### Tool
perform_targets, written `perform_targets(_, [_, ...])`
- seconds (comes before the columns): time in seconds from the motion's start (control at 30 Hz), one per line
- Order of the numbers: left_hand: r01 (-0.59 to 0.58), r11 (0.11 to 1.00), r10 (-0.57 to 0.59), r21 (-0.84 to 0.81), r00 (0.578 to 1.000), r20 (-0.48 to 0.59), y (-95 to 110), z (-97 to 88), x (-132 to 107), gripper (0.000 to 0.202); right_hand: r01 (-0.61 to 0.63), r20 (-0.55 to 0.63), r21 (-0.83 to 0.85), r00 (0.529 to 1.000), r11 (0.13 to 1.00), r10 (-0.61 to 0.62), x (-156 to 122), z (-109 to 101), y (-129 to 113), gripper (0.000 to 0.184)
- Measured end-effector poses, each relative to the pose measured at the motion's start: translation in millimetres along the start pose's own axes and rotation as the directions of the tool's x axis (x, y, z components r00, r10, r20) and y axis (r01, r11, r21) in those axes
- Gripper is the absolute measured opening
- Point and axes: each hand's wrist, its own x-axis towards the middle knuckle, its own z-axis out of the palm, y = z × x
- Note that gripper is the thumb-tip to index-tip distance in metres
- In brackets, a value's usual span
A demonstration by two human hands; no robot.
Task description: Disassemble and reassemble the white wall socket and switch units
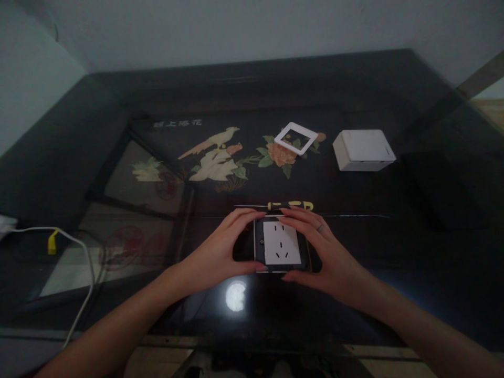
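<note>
A wall socket module [281, 243] with a white face and dark surround lies on the dark glass table [394, 252] in front of me. My left hand [220, 249] clasps its left edge, fingers curled over the top and thumb at the bottom. On the right edge sits my right hand [321, 249], ring on one finger, gripping the same way. A yellow-and-black screwdriver [289, 206] lies just behind the socket.
A white square frame [296, 138] and a white box [363, 150] lie farther back on the right. A white cable with a yellow plug [52, 242] runs along the left. The glass covers a painted bird-and-flower panel [220, 155]. A lamp reflection [235, 296] glares near the front edge.
</note>
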Motion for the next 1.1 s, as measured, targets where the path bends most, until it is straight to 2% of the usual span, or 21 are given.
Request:
perform_targets(0.13, [-0.004,1.000,0.004,-0.025,1.000,-0.005,1,-0.4,0,0.074,-0.022,0.012,-0.006,1.000,1.000,0.022,-1,0,0,0.077])
perform_targets(0.3, [0.035,0.991,-0.049,-0.131,0.993,-0.106,3,6.6,4,0.036,-0.020,0.014,-0.026,1.000,0.999,0.020,-2,1,0,0.078])
perform_targets(0.37, [0.061,0.986,-0.085,-0.156,0.985,-0.153,2,11.4,6,0.030,-0.016,0.009,-0.039,1.000,0.999,0.016,-2,2,0,0.077])
perform_targets(0.63, [0.110,0.973,-0.145,-0.203,0.975,-0.169,3,15.3,9,0.030,-0.008,0.007,-0.052,1.000,0.999,0.008,-1,1,0,0.077])
perform_targets(0.87, [0.102,0.977,-0.132,-0.186,0.979,-0.154,1,14.5,8,0.030,0.004,0.013,-0.056,1.000,0.998,-0.004,-1,1,0,0.075])
perform_targets(1.0, [0.058,0.992,-0.075,-0.111,0.986,-0.151,5,3.0,10,0.029,0.012,0.009,-0.059,1.000,0.998,-0.011,0,3,2,0.075])
perform_targets(1.1, [-0.031,0.990,0.058,0.141,0.980,-0.192,14,-13.2,24,0.021,0.036,0.008,-0.082,0.999,0.996,-0.035,0,3,1,0.073])
